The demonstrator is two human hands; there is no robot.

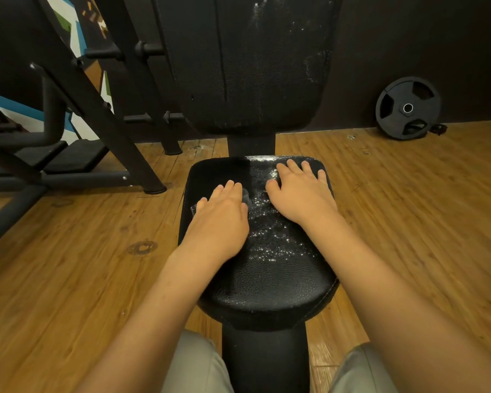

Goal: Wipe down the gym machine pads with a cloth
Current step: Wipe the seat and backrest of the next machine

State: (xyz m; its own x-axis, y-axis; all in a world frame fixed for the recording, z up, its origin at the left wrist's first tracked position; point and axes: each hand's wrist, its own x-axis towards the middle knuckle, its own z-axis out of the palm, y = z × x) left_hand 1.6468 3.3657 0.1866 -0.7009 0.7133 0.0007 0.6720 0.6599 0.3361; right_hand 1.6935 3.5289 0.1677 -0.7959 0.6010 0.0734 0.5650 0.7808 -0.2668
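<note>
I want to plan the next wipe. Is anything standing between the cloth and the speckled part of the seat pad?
Nothing visible does. The cloth, under the left hand, lies beside the speckles on the seat pad. Only the right hand rests flat on the pad's far right part.

Warm, moderate indoor light falls from overhead, brightest on the orange-brown wooden plank floor (68, 265); the black textured vinyl seat pad (267, 285) throws back scattered white glints along its middle (wet droplets catching the light), while a dark shadow covers its far left part; the upright black padded backrest (253, 66) and the dark wall behind it are dim, with detail nearly lost; the black round weight plate (408, 108) sits in gloom; the left hand (221, 214) and right hand (301, 191) look slightly soft; wide-angle distortion bows the floorboards and swells the forearms toward the lower edges.
</note>
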